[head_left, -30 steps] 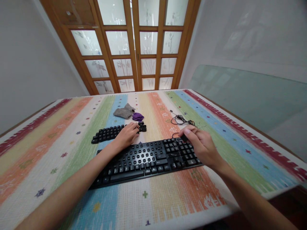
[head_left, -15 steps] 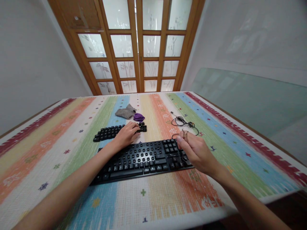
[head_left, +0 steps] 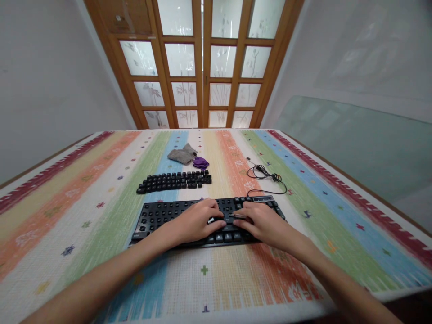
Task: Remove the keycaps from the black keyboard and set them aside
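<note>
The black keyboard (head_left: 162,216) lies in front of me, many of its keycaps off and the bare switch posts showing. My left hand (head_left: 199,220) rests over its middle, thumb and forefinger curved and a little apart; a small white patch shows between them. From the right, my right hand (head_left: 265,220) pinches a thin metal tool like tweezers (head_left: 239,216), its tip reaching left to the keys near my left fingertips. Beyond the keyboard, loose black keycaps (head_left: 168,181) stand in rows. The keys under both hands are partly hidden.
A grey cloth pouch (head_left: 181,155) and a purple bundle (head_left: 201,163) lie behind the loose keycaps. The keyboard's coiled cable (head_left: 263,171) is at the right. A striped tablecloth (head_left: 111,216) covers the table; wooden glazed doors (head_left: 206,81) stand at its far end.
My left hand has come back from the loose keycaps onto the keyboard. My right hand has lowered the tool from above the number pad to the keys and moved left.
</note>
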A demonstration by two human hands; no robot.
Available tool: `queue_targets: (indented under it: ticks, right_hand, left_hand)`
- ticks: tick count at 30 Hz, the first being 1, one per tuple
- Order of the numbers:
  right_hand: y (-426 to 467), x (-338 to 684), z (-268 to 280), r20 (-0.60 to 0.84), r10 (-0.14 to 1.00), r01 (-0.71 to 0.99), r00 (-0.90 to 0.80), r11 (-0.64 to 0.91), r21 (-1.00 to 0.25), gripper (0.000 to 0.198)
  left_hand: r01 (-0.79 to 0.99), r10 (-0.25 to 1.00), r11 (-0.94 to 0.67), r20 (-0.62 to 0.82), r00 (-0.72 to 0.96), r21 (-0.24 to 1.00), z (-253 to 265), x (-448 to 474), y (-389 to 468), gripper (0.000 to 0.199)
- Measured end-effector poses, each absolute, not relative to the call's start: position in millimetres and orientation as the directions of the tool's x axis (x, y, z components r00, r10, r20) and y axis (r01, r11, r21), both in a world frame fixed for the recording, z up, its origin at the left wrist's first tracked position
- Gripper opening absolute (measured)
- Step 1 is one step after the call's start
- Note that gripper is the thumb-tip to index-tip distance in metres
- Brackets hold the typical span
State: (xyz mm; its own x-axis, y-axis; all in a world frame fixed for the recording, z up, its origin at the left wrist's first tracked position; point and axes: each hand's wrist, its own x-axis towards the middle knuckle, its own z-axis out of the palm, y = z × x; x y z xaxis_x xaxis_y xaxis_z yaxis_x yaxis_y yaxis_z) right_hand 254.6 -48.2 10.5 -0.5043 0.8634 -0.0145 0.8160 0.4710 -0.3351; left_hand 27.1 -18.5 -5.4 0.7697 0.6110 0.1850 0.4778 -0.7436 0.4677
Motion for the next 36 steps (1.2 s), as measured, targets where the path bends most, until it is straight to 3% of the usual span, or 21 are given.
queue_targets:
  ticks: [4,8,15,26,32,36]
  right_hand:
    - [-50.2,252.4,6.9,-0.068,0.863,0.844,-0.501,0.469,-0.260,0.018]
    - [-50.5,252.3,3.9,-0.068,0.866,0.842,-0.495,0.459,-0.283,0.018]
    - [-42.3,253.3,4.4,-0.037,0.866,0.819,-0.498,0.456,-0.348,0.005]
    - [-34.6,251.2,10.0,-0.090,0.835,0.815,-0.543,0.497,-0.298,0.005]
    - [-30.3,256.6,9.4,-0.065,0.773,0.751,-0.630,0.586,-0.304,0.006]
    - [-29.3,255.5,10.9,-0.094,0.752,0.751,-0.653,0.626,-0.211,0.005]
  left_hand:
    - [0.505,0.606,-0.765,0.180,0.775,0.400,-7.4,31.8,-21.2,0.019]
    - [0.516,0.604,-0.778,0.200,0.772,0.358,-9.4,35.6,-22.1,0.019]
    - [0.453,0.558,-0.801,0.215,0.801,0.391,-14.1,37.6,-15.9,0.012]
    - [0.427,0.532,-0.817,0.220,0.817,0.388,-14.9,35.2,-11.9,0.011]
    - [0.422,0.487,-0.868,0.281,0.827,0.263,-17.4,38.2,-16.1,0.014]
    - [0.416,0.468,-0.882,0.313,0.826,0.222,-20.1,41.2,-16.2,0.014]
